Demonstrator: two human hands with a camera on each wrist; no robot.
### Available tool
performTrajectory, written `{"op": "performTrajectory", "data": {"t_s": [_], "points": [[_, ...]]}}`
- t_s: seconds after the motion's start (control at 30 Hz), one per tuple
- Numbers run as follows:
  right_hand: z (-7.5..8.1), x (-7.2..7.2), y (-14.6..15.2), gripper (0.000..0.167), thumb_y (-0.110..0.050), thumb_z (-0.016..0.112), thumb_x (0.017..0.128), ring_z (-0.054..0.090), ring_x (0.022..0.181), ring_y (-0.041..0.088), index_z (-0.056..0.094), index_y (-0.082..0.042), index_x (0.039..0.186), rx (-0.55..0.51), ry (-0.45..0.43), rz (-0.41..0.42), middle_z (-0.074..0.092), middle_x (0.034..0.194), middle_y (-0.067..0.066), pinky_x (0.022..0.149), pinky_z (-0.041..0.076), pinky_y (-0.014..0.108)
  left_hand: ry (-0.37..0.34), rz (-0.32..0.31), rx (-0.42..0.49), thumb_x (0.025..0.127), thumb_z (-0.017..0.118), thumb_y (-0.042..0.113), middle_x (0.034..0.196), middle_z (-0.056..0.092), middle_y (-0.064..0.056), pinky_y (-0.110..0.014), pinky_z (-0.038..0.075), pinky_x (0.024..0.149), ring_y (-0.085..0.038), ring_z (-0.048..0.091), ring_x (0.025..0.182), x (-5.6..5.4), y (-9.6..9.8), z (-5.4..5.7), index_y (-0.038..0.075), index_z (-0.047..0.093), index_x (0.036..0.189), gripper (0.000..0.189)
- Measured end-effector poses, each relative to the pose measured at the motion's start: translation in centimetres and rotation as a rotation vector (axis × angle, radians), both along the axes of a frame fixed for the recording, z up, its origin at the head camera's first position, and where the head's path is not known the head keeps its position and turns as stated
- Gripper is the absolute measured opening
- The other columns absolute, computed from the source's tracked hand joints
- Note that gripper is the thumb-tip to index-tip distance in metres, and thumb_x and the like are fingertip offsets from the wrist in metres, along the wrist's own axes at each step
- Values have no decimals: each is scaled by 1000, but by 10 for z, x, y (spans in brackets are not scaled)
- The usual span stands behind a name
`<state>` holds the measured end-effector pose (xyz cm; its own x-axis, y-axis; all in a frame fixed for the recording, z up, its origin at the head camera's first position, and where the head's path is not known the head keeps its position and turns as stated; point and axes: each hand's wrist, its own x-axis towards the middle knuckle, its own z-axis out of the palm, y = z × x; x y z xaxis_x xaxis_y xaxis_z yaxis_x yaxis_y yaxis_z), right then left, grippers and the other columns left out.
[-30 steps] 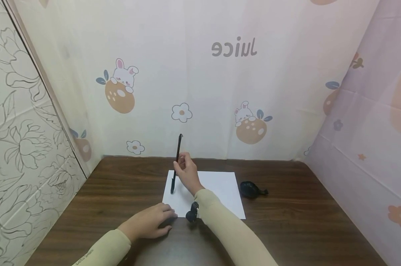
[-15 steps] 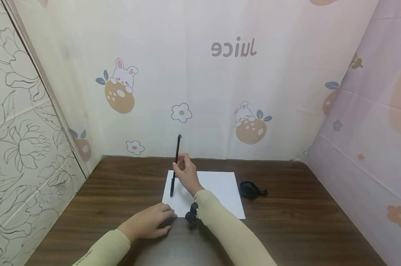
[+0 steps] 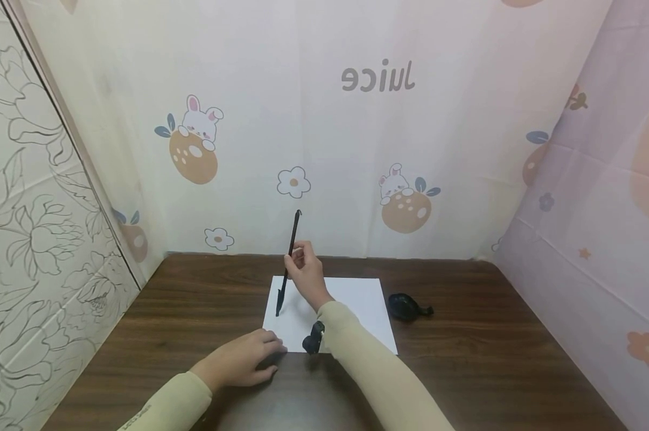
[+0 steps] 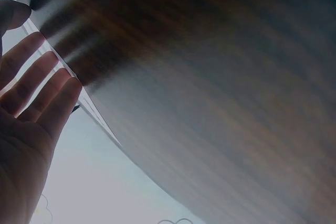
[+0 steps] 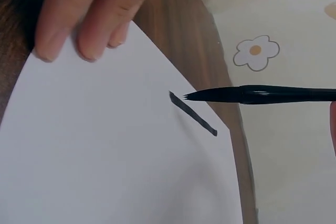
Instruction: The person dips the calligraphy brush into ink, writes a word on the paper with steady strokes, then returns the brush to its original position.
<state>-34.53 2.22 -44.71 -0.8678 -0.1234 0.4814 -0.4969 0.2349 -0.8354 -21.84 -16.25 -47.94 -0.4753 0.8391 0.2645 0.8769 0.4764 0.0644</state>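
In the head view my right hand (image 3: 307,272) holds a black calligraphy brush (image 3: 292,242) between thumb and fingers, its hair end pointing down at the left part of a white sheet of paper (image 3: 351,305). The right wrist view shows the brush's pointed dark tip (image 5: 202,95) close over the paper, beside one end of a short black ink stroke (image 5: 193,114). My left hand (image 3: 246,358) rests relaxed at the near left corner of the sheet. Its fingertips (image 4: 71,85) lie along the paper's edge in the left wrist view.
A small black rounded vessel (image 3: 404,307) with a short neck or handle lies just right of the sheet. The brown wood-grain table (image 3: 475,359) is bounded by printed curtains (image 3: 329,131) behind and at the sides. A black wrist camera (image 3: 313,338) hangs beside my right wrist.
The brush first slid slightly toward me. Then my right hand rose a little and moved right, and the brush tilted further right, its tip lifting off the paper. My left hand stayed put.
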Motion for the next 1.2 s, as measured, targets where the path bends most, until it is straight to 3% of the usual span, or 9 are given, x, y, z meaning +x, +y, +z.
{"op": "performTrajectory", "data": {"t_s": [0.37,0.67,1.2], "points": [[6,-6,9,25,-21,57,101,60,89,16,47,-18,124,-11,-9,-36,59,102,2,69,55,31,-13,7,-13,89,72,20,107,63,-3,-28,52,87,-13,60,97,0,0,0,6,69,115,30],[3,-7,11,25,-21,55,102,60,93,17,46,-16,125,-16,-3,-67,58,107,3,74,56,31,-48,17,-20,90,71,20,107,63,-2,-27,52,87,-12,60,98,1,1,2,7,70,116,29],[-5,-7,6,28,-26,54,104,59,102,17,45,-16,128,17,2,-89,57,112,4,86,54,31,-36,11,-10,90,71,20,107,63,-3,-28,52,87,-13,60,97,1,0,2,6,69,117,30]]}}
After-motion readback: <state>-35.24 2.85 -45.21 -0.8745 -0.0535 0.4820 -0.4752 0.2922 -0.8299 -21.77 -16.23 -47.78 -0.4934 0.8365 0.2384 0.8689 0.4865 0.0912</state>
